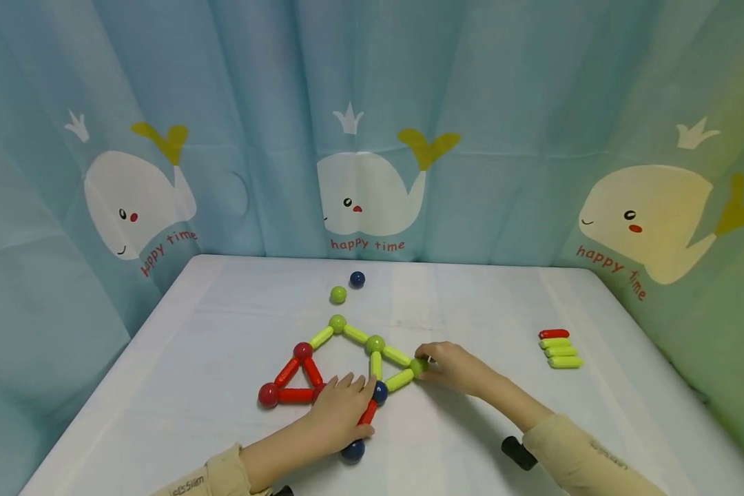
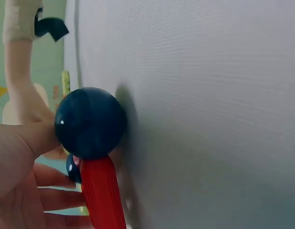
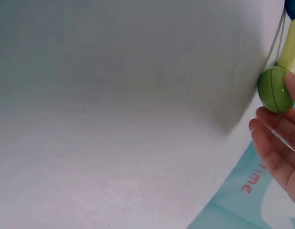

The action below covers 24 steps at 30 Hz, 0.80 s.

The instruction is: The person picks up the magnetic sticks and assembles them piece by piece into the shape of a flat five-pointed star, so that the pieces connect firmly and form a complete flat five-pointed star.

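White table [image 1: 471, 303] stands before a curtain [image 1: 508, 83]. Nearest on it lies a blue ball [image 1: 353, 451], touched by the thumb of the left hand [image 1: 341, 413], whose other fingers reach out nearly straight over a frame [image 1: 322, 337] of balls and rods, curled round nothing. One red rod [image 1: 368, 413], partly behind the hand, joins that ball to a second blue ball [image 1: 381, 393] beside the fingers. Left of the hand is a red triangle [image 1: 295, 395], one corner partly hidden; to its right, the right hand [image 1: 449, 366] pinches a green ball [image 1: 418, 367] between thumb and finger, at the right corner of a green triangle [image 1: 397, 355]. Farther right, one red and three green spare rods [image 1: 561, 351] lie in a row. Beyond the frame sit a loose green ball [image 1: 337, 295] and, just behind it, a loose blue ball [image 1: 357, 279]; whales [image 1: 372, 189] decorate the curtain behind
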Each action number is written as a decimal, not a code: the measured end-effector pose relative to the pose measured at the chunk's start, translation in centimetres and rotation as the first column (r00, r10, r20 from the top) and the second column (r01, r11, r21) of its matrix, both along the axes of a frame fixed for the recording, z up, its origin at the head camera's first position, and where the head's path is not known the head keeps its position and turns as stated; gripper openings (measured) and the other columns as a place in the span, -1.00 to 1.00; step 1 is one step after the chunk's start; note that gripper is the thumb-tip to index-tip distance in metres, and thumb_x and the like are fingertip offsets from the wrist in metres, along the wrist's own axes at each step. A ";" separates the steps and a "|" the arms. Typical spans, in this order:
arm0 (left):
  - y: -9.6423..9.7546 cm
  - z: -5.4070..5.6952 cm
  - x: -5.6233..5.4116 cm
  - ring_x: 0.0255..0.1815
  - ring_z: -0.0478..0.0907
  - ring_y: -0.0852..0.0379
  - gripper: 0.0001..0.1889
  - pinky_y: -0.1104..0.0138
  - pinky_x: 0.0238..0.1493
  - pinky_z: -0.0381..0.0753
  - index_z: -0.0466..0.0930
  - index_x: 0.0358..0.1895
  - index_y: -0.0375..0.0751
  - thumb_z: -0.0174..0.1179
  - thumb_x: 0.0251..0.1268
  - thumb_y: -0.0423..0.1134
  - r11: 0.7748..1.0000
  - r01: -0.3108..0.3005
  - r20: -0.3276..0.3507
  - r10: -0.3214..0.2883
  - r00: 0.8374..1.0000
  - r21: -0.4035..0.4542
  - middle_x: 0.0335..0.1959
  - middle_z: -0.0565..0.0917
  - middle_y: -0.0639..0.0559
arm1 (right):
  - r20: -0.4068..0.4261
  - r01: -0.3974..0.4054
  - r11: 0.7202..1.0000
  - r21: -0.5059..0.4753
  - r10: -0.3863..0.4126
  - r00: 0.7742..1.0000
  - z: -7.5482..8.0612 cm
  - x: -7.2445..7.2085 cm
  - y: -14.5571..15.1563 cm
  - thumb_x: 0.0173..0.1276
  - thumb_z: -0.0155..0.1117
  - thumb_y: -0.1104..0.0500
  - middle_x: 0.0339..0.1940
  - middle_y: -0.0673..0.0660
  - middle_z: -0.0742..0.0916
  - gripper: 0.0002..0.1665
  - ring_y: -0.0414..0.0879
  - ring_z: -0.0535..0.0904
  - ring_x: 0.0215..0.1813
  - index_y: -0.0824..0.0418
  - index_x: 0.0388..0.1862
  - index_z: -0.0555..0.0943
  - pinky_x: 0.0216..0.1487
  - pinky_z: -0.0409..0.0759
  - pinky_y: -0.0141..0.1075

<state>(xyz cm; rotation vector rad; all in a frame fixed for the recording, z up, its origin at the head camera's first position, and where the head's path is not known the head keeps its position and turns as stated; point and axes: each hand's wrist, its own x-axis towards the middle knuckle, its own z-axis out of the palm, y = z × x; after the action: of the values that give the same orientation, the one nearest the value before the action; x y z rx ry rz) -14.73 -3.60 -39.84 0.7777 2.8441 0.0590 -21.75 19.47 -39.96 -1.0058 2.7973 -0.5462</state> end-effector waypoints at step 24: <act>-6.5 -0.1 -0.6 0.37 0.27 -0.21 -0.50 -0.09 0.10 0.48 0.63 0.05 -0.10 0.45 -0.10 -0.28 0.957 -0.014 0.043 0.002 0.999 0.288 0.22 0.51 -0.20 | 0.095 -0.262 0.962 0.083 0.254 0.963 0.7 5.5 -0.4 0.21 0.33 0.07 -0.19 -0.09 0.71 -0.76 -0.31 0.58 -0.13 0.12 -0.18 0.58 -0.09 0.57 -0.44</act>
<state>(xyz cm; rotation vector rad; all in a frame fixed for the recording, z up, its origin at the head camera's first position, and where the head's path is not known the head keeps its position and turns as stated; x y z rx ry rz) -15.33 -10.13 -39.95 0.8065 2.8332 0.4961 -16.27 19.05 -39.25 -1.2698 2.5385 -0.4082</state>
